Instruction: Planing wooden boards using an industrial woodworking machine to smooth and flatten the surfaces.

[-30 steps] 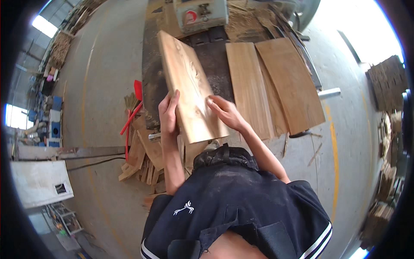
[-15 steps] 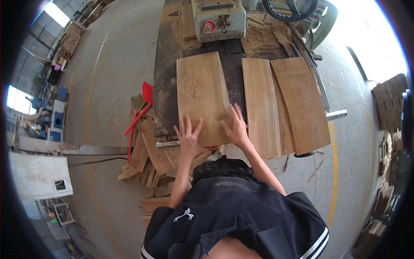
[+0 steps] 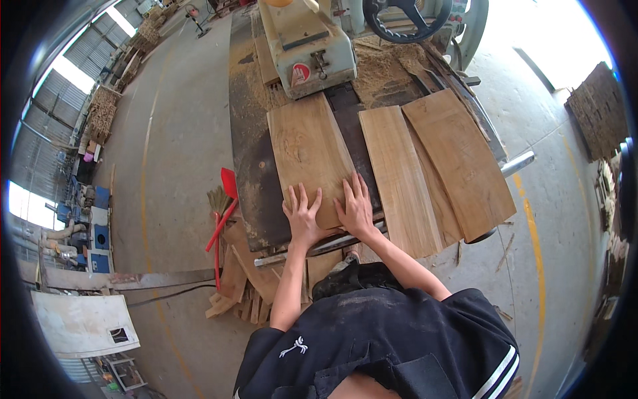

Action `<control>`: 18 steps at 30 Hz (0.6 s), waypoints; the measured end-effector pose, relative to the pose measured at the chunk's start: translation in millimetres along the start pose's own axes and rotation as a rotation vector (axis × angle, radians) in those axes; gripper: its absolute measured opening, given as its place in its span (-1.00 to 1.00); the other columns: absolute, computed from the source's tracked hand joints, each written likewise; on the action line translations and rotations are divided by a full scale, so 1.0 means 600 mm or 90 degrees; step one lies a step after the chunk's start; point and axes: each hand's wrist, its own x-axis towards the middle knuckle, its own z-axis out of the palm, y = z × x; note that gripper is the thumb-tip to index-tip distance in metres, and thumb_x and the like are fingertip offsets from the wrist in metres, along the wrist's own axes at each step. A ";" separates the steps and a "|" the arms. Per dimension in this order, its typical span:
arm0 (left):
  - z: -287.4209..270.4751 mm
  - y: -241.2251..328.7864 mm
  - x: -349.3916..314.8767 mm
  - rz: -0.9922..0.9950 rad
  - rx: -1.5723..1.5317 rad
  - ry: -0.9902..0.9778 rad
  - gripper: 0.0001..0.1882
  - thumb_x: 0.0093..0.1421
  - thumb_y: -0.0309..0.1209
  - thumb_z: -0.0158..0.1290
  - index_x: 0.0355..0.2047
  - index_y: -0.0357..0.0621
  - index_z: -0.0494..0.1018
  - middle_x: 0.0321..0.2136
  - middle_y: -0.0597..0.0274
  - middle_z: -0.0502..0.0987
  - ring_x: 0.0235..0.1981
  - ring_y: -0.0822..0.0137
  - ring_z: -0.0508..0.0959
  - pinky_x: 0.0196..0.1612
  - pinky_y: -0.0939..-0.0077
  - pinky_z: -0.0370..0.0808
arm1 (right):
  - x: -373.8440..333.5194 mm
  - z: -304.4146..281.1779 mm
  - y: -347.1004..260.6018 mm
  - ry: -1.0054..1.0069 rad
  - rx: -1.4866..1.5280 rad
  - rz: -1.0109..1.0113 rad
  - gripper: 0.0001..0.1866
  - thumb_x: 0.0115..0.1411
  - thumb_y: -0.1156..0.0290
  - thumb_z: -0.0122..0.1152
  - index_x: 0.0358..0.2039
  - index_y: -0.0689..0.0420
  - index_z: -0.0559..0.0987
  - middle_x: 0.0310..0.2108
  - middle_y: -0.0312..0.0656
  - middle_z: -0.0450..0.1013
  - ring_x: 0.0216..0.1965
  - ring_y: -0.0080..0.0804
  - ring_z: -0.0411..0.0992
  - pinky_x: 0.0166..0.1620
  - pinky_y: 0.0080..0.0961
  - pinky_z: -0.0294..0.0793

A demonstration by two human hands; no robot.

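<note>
A wide wooden board (image 3: 304, 147) lies flat on the dark machine table (image 3: 256, 189), its far end close against the lower front edge of the pale machine housing (image 3: 322, 63). My left hand (image 3: 306, 218) rests on the near left part of the board, fingers spread. On its near right part lies my right hand (image 3: 355, 207), fingers stretched forward and slightly apart. To the right, other boards lie side by side and partly overlapping: a paler striped board (image 3: 399, 176) and a wide brown board (image 3: 458, 159), with part of another showing between them.
Sawdust (image 3: 382, 73) covers the table around the housing. A black handwheel (image 3: 412, 23) sits at the far right of the machine. On the floor to the left are a red-handled dustpan (image 3: 229, 183) and a pile of wood offcuts (image 3: 242, 282). Stacked wood (image 3: 595, 110) stands far right.
The board under my hands has moved forward relative to the table, up to the machine housing. Both hands have gone along with it. The view has shifted and tilted.
</note>
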 end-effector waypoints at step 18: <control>-0.001 -0.009 0.062 0.011 0.005 -0.010 0.32 -0.40 0.24 0.61 0.42 0.01 0.45 0.50 -0.38 0.18 0.58 -0.33 0.06 0.29 -0.65 0.10 | 0.071 0.017 0.001 0.064 0.061 0.068 -0.42 0.14 0.49 0.40 0.19 0.31 0.55 0.44 0.32 0.19 0.34 0.37 0.24 0.38 0.08 0.32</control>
